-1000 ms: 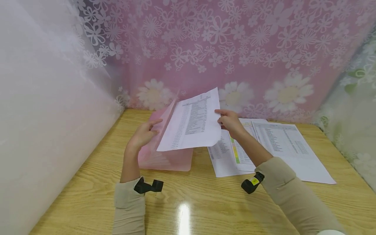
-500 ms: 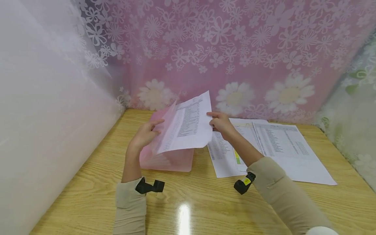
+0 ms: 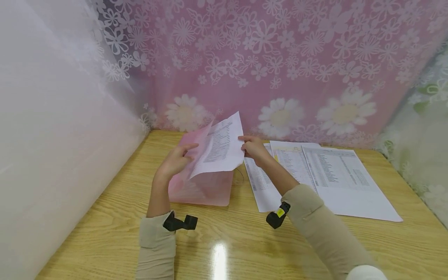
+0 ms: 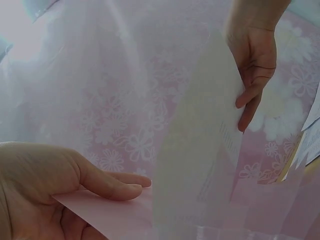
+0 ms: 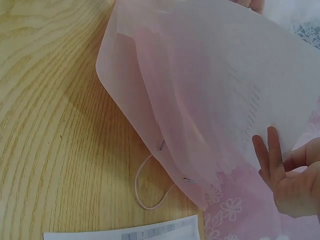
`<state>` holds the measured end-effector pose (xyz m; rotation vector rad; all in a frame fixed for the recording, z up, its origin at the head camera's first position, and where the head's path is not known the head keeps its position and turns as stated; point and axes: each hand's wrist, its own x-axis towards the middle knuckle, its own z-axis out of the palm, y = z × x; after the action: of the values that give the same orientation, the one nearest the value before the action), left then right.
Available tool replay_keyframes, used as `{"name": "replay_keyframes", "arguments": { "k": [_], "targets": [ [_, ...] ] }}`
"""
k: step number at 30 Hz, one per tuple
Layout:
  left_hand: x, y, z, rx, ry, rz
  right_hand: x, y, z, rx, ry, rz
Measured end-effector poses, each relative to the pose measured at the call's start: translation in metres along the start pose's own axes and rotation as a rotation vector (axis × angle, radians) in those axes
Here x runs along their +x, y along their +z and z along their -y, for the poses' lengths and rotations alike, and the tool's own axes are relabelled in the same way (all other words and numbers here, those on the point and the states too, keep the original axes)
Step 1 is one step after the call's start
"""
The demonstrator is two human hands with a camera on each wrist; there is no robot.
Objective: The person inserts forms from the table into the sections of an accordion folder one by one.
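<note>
A pink translucent folder (image 3: 211,191) lies on the left half of the table with its cover lifted. My left hand (image 3: 174,161) pinches that cover between thumb and fingers, as the left wrist view shows on the pink flap (image 4: 125,210). On the other side, my right hand (image 3: 257,151) holds the right edge of a white printed sheet (image 3: 232,157). The sheet is tilted, its left part between the raised cover and the folder's back. In the right wrist view the sheet's back (image 5: 265,80) faces the camera, near the right hand's fingers (image 5: 275,155).
Several printed sheets (image 3: 357,194) overlap on the table (image 3: 245,249) at the right. A thin cord loop (image 5: 138,187) sticks out from the folder's edge. A pink flowered curtain (image 3: 217,58) hangs behind, and a whitish wall (image 3: 63,116) borders the left.
My right hand has moved left with the printed sheet, which has slid further behind the folder's raised cover. The left hand has stayed nearly in place on the cover.
</note>
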<state>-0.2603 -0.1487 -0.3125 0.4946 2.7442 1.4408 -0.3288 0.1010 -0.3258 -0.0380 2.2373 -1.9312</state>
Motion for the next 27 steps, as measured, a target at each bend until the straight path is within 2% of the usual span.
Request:
{"name": "replay_keyframes", "arguments": {
  "k": [6,9,15,18,20,27],
  "targets": [
    [0.0,-0.001,0.0,0.01,0.007,-0.009,0.003,0.0,0.0,0.008,0.008,0.008],
    [-0.001,-0.001,-0.001,0.018,0.0,-0.015,-0.001,-0.006,0.001,-0.021,0.014,0.039],
    [0.0,0.0,0.0,0.035,-0.022,-0.008,-0.019,-0.015,0.005,-0.134,0.02,0.207],
    [0.0,0.0,0.001,0.051,-0.022,-0.011,-0.027,-0.013,0.007,-0.135,0.039,0.307],
    [0.0,-0.001,0.001,0.059,-0.022,-0.015,-0.03,-0.011,0.008,-0.111,0.043,0.342],
    [0.0,-0.001,0.001,0.048,-0.033,-0.017,-0.033,-0.006,0.009,-0.067,0.009,0.308]
  ]
}}
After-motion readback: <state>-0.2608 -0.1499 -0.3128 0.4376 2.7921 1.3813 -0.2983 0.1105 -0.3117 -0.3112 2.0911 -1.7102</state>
